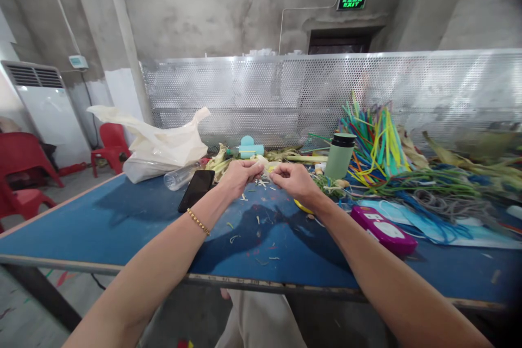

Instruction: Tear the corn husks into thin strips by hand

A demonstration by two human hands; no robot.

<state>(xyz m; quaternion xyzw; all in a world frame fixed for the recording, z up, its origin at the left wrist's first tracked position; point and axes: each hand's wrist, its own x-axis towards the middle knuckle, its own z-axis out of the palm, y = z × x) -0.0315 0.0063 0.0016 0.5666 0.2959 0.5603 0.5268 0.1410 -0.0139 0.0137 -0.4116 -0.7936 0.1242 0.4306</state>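
Above the blue table, my two hands meet at a thin pale whitish piece that looks like a strip of husk. My left hand pinches its left side between thumb and fingers. At the other side my right hand has its fingers curled closed on the piece, which they partly hide. Small pale scraps lie scattered below the hands. Beneath my right wrist shows a yellow curved object, mostly covered. A black phone lies beside my left forearm.
At left are a white plastic bag and a clear bottle. To the right stand a green tumbler and bundled coloured strips, near a purple box and tangled cords. A perforated metal panel rises behind.
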